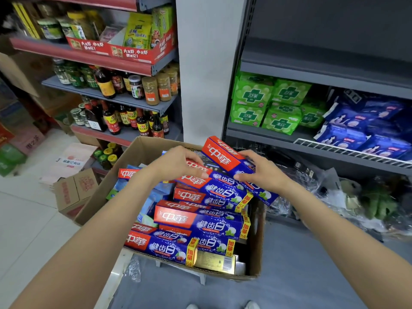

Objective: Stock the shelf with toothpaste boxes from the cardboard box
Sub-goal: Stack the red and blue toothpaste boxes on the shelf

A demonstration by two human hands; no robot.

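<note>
Below, an open cardboard box sits on the floor, packed with red-and-blue toothpaste boxes stacked flat, with pale blue packets showing underneath at the side. Beneath the left hand, its curled fingers press on the red end of a toothpaste box at the top of the pile; how firmly they grip is hard to tell. Just beside them, the right hand holds a raised toothpaste box, thumb under and fingers curled over its blue half, which the hand partly hides. Beyond the right fingers, the grey shelf carries green packs and blue packs; its lowest level holds crumpled plastic-wrapped goods too blurred to identify.
</note>
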